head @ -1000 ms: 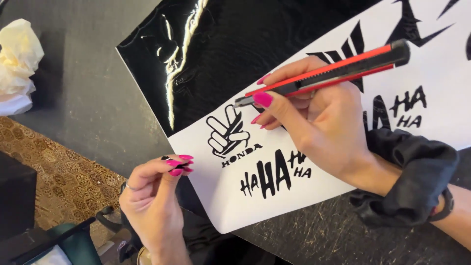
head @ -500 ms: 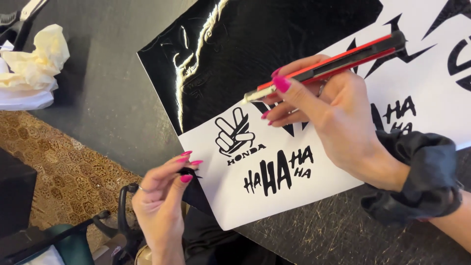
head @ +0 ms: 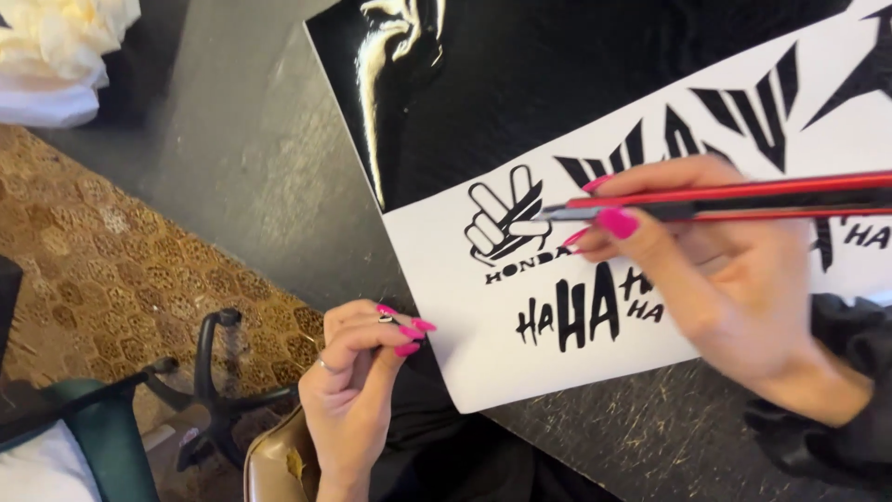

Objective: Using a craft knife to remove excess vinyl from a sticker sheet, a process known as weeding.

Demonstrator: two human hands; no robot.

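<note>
Right hand point(head: 734, 279): fingers closed in a pen-style grip around the red utility knife point(head: 725, 197), thumb on top, wrist angled in from the lower right. Left hand point(head: 358, 372): held off the knife's lower left, well apart from it, fingers curled inward with fingertips point(head: 409, 336) pinched together, wrist rising from below.
</note>
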